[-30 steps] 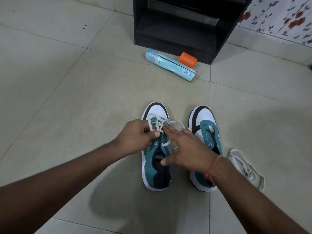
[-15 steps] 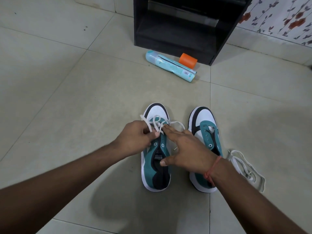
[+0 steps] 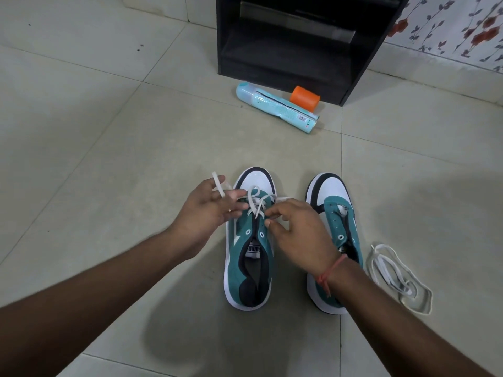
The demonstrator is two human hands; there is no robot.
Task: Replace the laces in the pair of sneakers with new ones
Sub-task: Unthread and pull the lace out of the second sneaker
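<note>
I've got the white lace (image 3: 255, 202) in both hands over the left sneaker (image 3: 249, 248). It's flat and soft, with next to no weight, so I judge it will flop and twist unless I keep it taut. The best place to hold it is close to the stiff tip, where it can be steered into an eyelet. My left hand (image 3: 209, 210) has one end looped across its fingers, loosely pinched. My right hand (image 3: 296, 227) pinches the other strand just at the upper eyelets, fingertips curled in.

The sneaker is teal with a white toe cap, dark trim and a white sole. It sits on the floor (image 3: 109, 159) dead ahead, toe at twelve o'clock. Only the front eyelets are threaded; the rear ones show bare.

Its partner, the right sneaker (image 3: 334, 213), stands at three o'clock, no lace visible in it. Further to three o'clock a loose lace (image 3: 400, 278) lies tangled on the tile.
</note>
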